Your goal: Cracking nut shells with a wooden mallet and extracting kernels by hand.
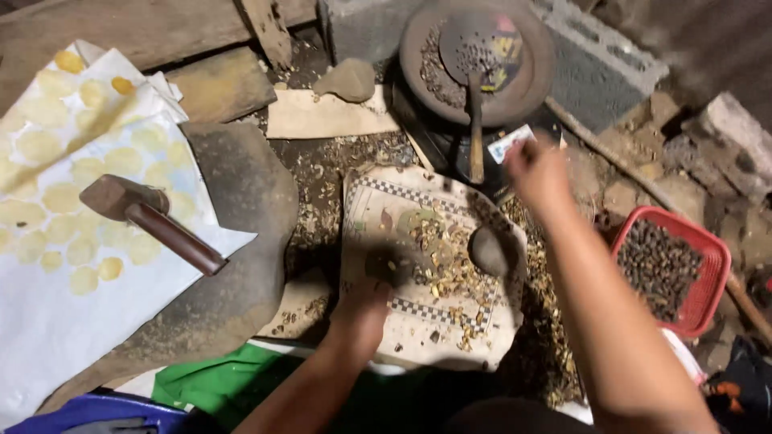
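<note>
Blurred right hand (pixel 537 173) hides its grip; left hand (pixel 366 301) shadowed.

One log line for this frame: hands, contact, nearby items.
left hand: on dark lump | right hand: raised, blurred | nearby: stone, red basket

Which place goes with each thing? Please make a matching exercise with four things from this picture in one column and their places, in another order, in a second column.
Things:
1. brown wooden-handled hammer
2. red plastic basket of dark nuts
3. perforated metal ladle
4. smooth grey stone

Places:
A. in the round dark pan at the top
B. on the white sheet with yellow spots, at the left
C. on the checker-edged mat among broken shells, in the middle
D. on the ground at the right edge

Pairs: 1-B, 2-D, 3-A, 4-C
</note>
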